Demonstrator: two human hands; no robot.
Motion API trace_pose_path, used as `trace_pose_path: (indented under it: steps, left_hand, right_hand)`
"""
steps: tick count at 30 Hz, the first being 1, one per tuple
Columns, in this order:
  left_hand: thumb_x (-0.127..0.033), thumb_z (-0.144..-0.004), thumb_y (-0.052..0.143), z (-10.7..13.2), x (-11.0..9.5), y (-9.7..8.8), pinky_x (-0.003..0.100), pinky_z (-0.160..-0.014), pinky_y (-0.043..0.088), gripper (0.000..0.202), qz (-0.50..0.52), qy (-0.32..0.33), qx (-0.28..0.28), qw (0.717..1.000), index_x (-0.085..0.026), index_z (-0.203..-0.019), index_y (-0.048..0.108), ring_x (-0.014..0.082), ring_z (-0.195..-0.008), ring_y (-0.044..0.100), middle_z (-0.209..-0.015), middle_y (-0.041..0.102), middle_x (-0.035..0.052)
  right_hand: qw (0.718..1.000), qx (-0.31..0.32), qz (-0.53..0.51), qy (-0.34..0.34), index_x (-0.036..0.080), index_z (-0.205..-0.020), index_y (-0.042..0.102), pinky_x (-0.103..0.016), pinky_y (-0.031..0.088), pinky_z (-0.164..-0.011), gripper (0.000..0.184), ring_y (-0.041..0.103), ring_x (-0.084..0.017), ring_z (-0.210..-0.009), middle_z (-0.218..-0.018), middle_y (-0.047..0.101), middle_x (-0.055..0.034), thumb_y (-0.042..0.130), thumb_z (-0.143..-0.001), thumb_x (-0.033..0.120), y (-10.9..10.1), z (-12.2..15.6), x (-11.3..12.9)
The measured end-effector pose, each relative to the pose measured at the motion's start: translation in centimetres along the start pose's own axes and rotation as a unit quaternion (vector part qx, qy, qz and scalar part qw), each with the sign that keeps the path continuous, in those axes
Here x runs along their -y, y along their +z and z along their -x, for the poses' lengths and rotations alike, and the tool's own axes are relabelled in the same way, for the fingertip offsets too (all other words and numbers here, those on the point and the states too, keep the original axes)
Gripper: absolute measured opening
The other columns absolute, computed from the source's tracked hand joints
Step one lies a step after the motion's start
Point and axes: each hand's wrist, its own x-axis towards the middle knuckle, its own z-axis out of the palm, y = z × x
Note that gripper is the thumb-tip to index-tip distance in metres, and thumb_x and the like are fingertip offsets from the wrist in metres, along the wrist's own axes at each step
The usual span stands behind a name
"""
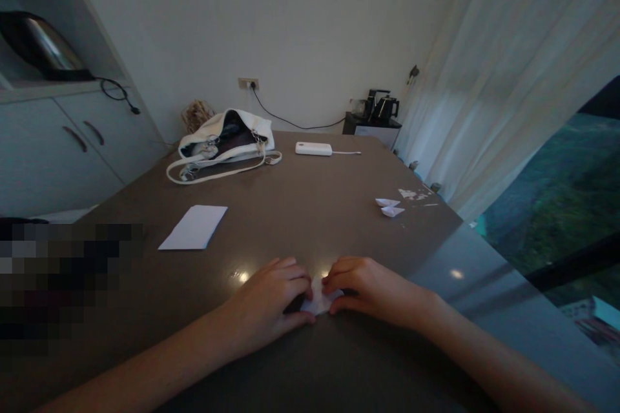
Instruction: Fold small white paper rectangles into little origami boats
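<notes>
Looks like mid-fold: left hand (278,293) and right hand (365,287) both have fingers pinching the paper (320,303), toward the table's (276,206) near edge. Next move probably needs steady, even creasing.

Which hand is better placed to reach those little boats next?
Probably the right hand: it's nearer the boats, on their side. The left hand is farther off and would have to get past the right. Both hands are on the paper now, though.

Head-height view, facing forward, down across table (290,206).
</notes>
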Motion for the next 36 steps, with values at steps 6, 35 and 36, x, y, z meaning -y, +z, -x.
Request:
trace_pose_path:
  steps: [6, 35, 36]
  left_hand:
    - [-0.020, -0.087, 0.053, 0.1, -0.3, -0.2, 0.032, -0.079, 0.039, 0.013, -0.037, 0.014, -0.012, 0.999, -0.019, -0.092, 0.064, 0.0194, -0.086, 0.054, -0.088, 0.063, 0.0041]
    - [-0.018, -0.078, 0.064, -1.1, 0.6, 1.3, 0.027, -0.065, 0.039, 0.002, 0.104, -0.161, -0.057, 0.980, -0.018, -0.080, 0.065, 0.0166, -0.073, 0.055, -0.076, 0.060, 0.0010]
    - [-0.017, -0.077, 0.065, -1.1, 0.6, 1.3, 0.027, -0.065, 0.039, 0.004, 0.108, -0.163, -0.059, 0.979, -0.017, -0.081, 0.064, 0.0165, -0.074, 0.054, -0.077, 0.059, 0.0011]
  right_hand:
    - [1.000, -0.014, 0.009, 0.002, 0.015, -0.095, 0.067, -0.025, 0.043, -0.078, 0.016, 0.061, -0.017, -0.086, -0.088, 0.067, -0.0071, 0.053, -0.091, 0.020, 0.6, 0.2, 0.0]
    - [0.980, -0.160, -0.051, 0.108, 0.016, -0.083, 0.060, -0.023, 0.041, -0.069, 0.010, 0.053, -0.015, -0.079, -0.086, 0.056, -0.0039, 0.056, -0.083, 0.006, 3.3, -0.6, -0.2]
    - [0.980, -0.160, -0.042, 0.112, 0.016, -0.081, 0.059, -0.023, 0.041, -0.070, 0.010, 0.053, -0.015, -0.080, -0.085, 0.056, -0.0039, 0.056, -0.082, 0.006, 3.3, -0.6, -0.1]
